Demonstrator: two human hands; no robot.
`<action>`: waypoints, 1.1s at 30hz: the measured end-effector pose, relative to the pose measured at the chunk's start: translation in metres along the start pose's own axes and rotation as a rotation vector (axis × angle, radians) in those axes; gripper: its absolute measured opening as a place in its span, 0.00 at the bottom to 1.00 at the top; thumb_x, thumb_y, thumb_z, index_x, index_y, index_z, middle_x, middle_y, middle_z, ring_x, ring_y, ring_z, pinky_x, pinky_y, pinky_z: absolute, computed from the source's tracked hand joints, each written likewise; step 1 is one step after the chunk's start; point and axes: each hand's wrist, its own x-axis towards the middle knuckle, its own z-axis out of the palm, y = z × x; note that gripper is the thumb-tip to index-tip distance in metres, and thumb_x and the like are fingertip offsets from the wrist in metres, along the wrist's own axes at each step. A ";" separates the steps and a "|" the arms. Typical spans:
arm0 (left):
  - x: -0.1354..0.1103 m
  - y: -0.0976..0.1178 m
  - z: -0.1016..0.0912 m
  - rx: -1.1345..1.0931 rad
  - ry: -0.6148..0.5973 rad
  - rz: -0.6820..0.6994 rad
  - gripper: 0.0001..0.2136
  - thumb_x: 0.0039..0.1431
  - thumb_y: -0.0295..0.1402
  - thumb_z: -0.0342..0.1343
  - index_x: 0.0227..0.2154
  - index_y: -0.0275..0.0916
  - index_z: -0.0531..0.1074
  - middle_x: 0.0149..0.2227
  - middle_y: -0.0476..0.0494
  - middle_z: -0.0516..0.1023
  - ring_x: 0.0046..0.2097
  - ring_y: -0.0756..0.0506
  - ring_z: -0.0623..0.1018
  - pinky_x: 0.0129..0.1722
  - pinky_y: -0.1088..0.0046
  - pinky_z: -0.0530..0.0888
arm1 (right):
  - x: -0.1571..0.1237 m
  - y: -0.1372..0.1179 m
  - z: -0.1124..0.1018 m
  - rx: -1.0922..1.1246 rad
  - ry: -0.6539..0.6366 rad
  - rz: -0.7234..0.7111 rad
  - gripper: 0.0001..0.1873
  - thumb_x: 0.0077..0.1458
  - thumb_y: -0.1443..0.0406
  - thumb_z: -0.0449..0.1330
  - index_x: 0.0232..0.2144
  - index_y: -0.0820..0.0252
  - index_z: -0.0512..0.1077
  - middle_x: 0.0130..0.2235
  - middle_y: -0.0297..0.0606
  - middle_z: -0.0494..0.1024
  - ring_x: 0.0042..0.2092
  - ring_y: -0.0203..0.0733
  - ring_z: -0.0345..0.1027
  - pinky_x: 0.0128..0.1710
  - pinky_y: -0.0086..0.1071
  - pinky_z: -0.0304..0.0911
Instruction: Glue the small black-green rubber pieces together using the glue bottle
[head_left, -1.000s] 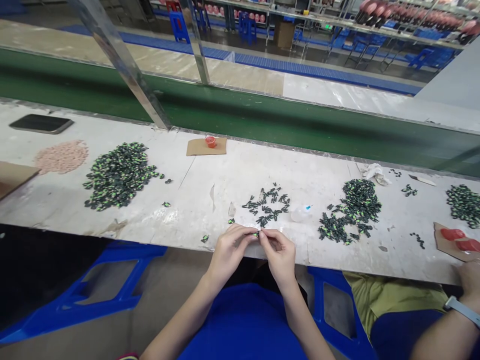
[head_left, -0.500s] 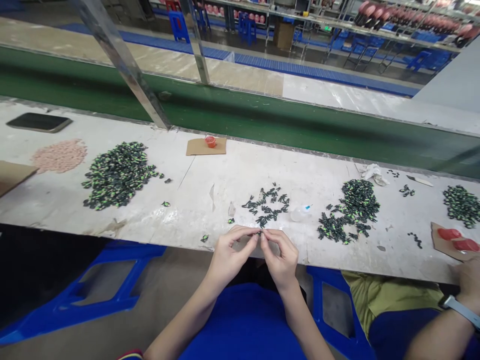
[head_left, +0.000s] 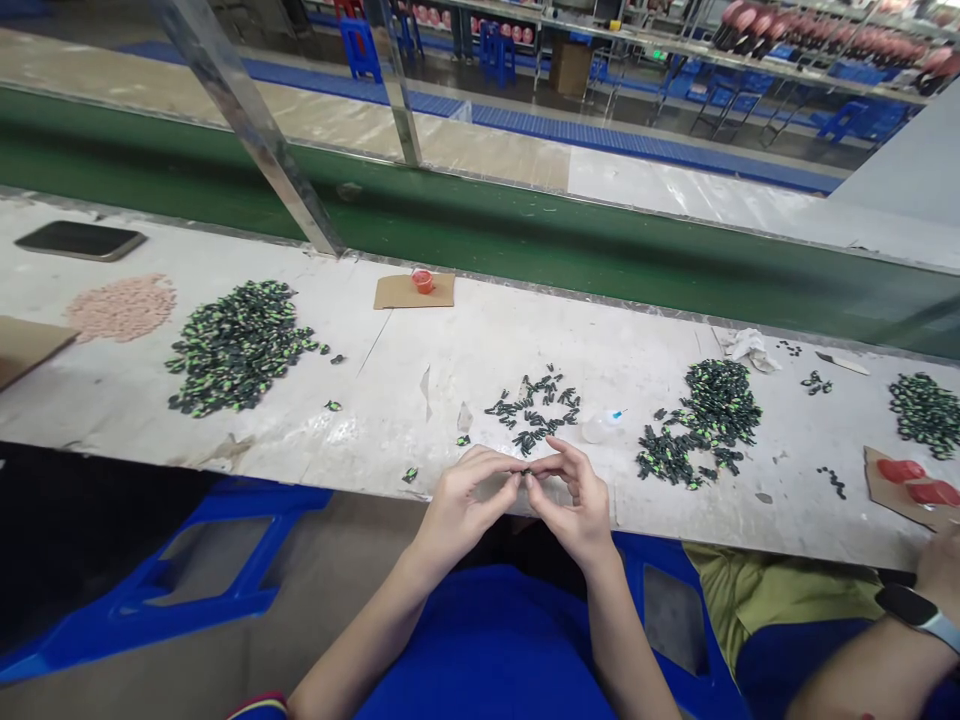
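My left hand (head_left: 472,492) and my right hand (head_left: 574,492) meet at the near edge of the white table (head_left: 352,450). Between their fingertips is a small dark part (head_left: 526,473), pinched from both sides; its shape is mostly hidden. Just beyond my fingers lies a loose ring of small black parts (head_left: 555,428). To their right stands a clear squeeze bottle (head_left: 598,428) with a blue tip. Single black-and-green pieces (head_left: 409,474) lie left of my hands.
Piles of black-and-green parts rise at left (head_left: 236,350) and right (head_left: 720,405). A red cup (head_left: 422,281) sits on cardboard at the back. Far left are pink pieces (head_left: 124,307) and a phone (head_left: 81,240). A co-worker's arm (head_left: 892,650) reaches in at right, beside red containers (head_left: 930,492).
My right hand has shifted slightly right and its fingers have lifted and spread a little. The dark part shows more between my fingertips. The co-worker's wrist has turned.
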 end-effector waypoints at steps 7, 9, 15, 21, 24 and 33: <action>-0.005 0.004 0.007 -0.023 0.118 -0.102 0.07 0.54 0.29 0.59 0.35 0.41 0.78 0.33 0.44 0.81 0.37 0.45 0.79 0.38 0.70 0.76 | -0.004 0.002 0.008 0.078 0.113 -0.011 0.22 0.52 0.71 0.62 0.49 0.53 0.65 0.31 0.32 0.77 0.32 0.35 0.73 0.37 0.30 0.73; -0.006 0.006 0.008 -0.020 0.108 -0.089 0.06 0.55 0.29 0.58 0.34 0.41 0.78 0.33 0.44 0.81 0.37 0.45 0.79 0.38 0.69 0.76 | -0.006 0.003 0.010 0.091 0.149 -0.008 0.21 0.51 0.71 0.62 0.47 0.53 0.65 0.30 0.31 0.76 0.31 0.34 0.72 0.35 0.29 0.73; -0.005 0.003 0.013 0.023 0.065 0.098 0.06 0.56 0.26 0.57 0.32 0.42 0.78 0.31 0.47 0.81 0.36 0.46 0.77 0.38 0.68 0.74 | -0.009 0.006 0.008 0.113 0.177 0.059 0.16 0.50 0.70 0.63 0.43 0.54 0.67 0.28 0.31 0.75 0.29 0.33 0.71 0.32 0.27 0.71; -0.005 -0.010 0.009 0.152 -0.084 0.021 0.16 0.59 0.31 0.56 0.51 0.46 0.70 0.39 0.46 0.80 0.42 0.45 0.78 0.46 0.65 0.71 | -0.013 0.013 -0.019 -0.094 0.128 0.027 0.04 0.54 0.66 0.61 0.34 0.58 0.74 0.30 0.37 0.77 0.30 0.38 0.72 0.30 0.31 0.71; -0.003 -0.023 -0.007 0.320 0.059 -0.061 0.18 0.59 0.36 0.56 0.53 0.46 0.68 0.46 0.43 0.78 0.48 0.41 0.74 0.51 0.59 0.68 | -0.017 0.023 -0.050 -0.283 0.341 0.071 0.05 0.54 0.63 0.61 0.32 0.59 0.75 0.31 0.39 0.77 0.31 0.40 0.71 0.32 0.35 0.70; -0.002 -0.061 -0.033 0.643 0.175 -0.114 0.05 0.57 0.32 0.56 0.33 0.45 0.77 0.38 0.42 0.80 0.43 0.36 0.71 0.43 0.57 0.62 | -0.001 0.043 -0.076 -0.808 0.427 -0.042 0.25 0.50 0.50 0.63 0.45 0.59 0.71 0.47 0.49 0.74 0.57 0.60 0.55 0.54 0.59 0.56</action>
